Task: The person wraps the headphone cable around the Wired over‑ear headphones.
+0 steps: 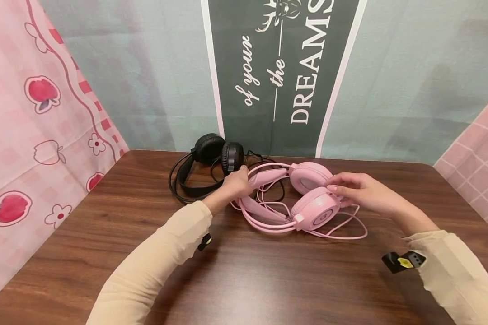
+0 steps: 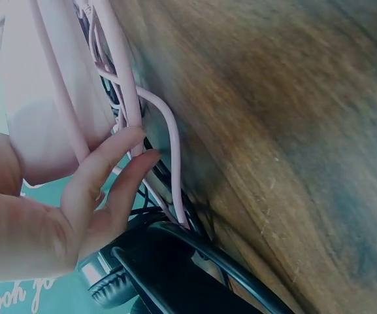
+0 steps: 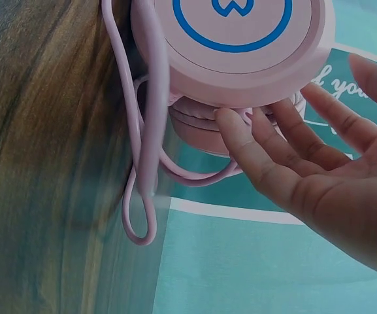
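Observation:
A pair of pink headphones (image 1: 315, 214) stands on the table, its headband toward the left and its round ear cups toward the right. My left hand (image 1: 236, 183) grips the headband, fingers curled round the thin band and padded strap in the left wrist view. At the other end my right hand (image 1: 355, 189) reaches to the ear cups, fingertips right at their edges. In the right wrist view those fingers are spread and fairly straight, just below the pink ear cup (image 3: 253, 72). Black headphones (image 1: 209, 149) lie just behind my left hand.
The pink cable (image 1: 363, 230) loops out to the right of the ear cups. A black cable (image 1: 282, 194) runs behind and beneath the pink headphones. Beyond the wooden table (image 1: 244, 280) hangs a green cloth (image 1: 390, 99) with printed words; a pink curtain (image 1: 44, 149) borders the left.

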`<move>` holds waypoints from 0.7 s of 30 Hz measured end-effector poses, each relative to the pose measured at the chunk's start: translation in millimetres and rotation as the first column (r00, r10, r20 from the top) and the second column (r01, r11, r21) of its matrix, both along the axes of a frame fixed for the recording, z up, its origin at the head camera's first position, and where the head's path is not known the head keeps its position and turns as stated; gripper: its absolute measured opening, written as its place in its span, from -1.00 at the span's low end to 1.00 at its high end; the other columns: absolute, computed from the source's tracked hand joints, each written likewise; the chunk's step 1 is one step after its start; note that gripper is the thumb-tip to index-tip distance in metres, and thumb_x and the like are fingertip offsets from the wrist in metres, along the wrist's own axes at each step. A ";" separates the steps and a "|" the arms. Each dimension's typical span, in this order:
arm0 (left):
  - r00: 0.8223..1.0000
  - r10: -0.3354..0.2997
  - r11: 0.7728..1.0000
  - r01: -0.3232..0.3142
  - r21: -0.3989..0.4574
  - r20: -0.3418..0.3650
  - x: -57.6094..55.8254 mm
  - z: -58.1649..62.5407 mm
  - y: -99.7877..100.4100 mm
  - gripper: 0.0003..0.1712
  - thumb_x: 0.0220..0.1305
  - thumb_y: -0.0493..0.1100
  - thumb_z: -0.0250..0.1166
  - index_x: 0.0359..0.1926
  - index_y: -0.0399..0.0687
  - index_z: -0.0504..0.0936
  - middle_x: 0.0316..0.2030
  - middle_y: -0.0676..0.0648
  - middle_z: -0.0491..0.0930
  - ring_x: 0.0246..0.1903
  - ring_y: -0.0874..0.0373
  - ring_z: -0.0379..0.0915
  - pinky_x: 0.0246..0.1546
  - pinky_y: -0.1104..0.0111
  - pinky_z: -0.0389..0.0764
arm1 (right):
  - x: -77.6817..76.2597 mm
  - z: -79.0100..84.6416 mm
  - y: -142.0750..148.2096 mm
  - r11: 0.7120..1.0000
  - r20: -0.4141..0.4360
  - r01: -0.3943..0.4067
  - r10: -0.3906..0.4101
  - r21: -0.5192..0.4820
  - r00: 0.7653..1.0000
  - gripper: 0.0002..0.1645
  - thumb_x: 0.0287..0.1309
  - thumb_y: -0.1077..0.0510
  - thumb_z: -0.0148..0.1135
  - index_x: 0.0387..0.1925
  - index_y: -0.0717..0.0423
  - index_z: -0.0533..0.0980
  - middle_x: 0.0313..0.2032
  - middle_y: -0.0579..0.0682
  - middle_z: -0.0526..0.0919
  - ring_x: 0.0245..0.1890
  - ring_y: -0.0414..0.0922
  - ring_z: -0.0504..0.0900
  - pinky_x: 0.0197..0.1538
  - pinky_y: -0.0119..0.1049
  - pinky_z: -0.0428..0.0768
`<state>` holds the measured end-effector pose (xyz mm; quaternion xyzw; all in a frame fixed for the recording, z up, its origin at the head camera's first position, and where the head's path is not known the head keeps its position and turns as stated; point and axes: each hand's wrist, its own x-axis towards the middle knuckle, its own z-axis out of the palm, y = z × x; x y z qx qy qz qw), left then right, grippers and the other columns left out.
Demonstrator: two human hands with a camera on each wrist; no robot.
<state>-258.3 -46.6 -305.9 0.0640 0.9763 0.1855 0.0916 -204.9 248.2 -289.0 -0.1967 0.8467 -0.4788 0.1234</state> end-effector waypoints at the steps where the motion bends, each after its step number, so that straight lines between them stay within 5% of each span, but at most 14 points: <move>1: 1.000 0.002 1.000 -0.002 0.009 0.005 0.5 -0.1 -0.6 -0.57 0.10 -0.20 0.23 -0.03 -0.21 0.32 -0.13 -0.20 0.51 -0.08 -0.04 0.42 -0.05 0.22 0.45 | 0.1 -0.2 0.3 1.000 0.002 -0.002 0.002 -0.001 1.000 -0.61 0.26 0.21 0.05 0.03 0.41 0.38 -0.12 0.28 0.50 -0.28 -0.14 0.60 -0.22 -0.17 0.64; 12: 1.000 0.017 0.992 -0.019 0.124 0.023 6.3 -3.5 -7.6 -0.64 0.10 -0.29 0.20 -0.05 -0.18 0.36 -0.16 -0.17 0.50 -0.11 0.00 0.40 -0.06 0.26 0.43 | 1.8 1.6 -0.6 0.999 -0.010 -0.034 0.034 -0.007 0.999 -0.61 0.27 0.19 0.04 0.03 0.40 0.38 -0.14 0.27 0.48 -0.27 -0.12 0.61 -0.23 -0.09 0.63; 21: 0.999 0.051 0.966 -0.052 0.253 0.012 9.3 -6.6 -12.7 -0.63 0.05 -0.39 0.17 -0.06 -0.19 0.39 -0.14 -0.21 0.48 -0.14 -0.03 0.40 -0.35 0.36 0.57 | 1.8 3.7 -0.9 0.999 0.013 -0.034 0.034 -0.001 0.999 -0.59 0.26 0.16 0.06 0.04 0.38 0.37 -0.11 0.31 0.45 -0.26 -0.06 0.61 -0.20 -0.08 0.62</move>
